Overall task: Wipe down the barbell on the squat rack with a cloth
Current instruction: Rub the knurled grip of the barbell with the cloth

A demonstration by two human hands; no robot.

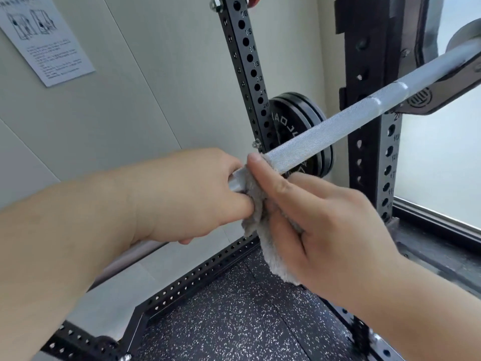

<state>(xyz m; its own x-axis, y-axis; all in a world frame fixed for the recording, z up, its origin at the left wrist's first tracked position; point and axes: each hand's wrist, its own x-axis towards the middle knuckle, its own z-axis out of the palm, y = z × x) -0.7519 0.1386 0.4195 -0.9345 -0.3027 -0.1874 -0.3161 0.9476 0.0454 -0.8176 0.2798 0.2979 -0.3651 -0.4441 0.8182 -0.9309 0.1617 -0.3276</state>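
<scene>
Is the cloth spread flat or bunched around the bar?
Bunched: the cloth wraps the barbell under the right hand, its tail hanging below.

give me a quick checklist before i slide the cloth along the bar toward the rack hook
1. Cloth on the barbell: ok, the right hand holds it against the bar.
2. Left hand steadying: ok, it grips the bar beside the cloth.
3. Bar seated in the rack hook: ok at this end; other end cannot tell.
4. Path to the hook: ok, bare knurling.
5. Cloth tail: ok, hangs free.
</scene>
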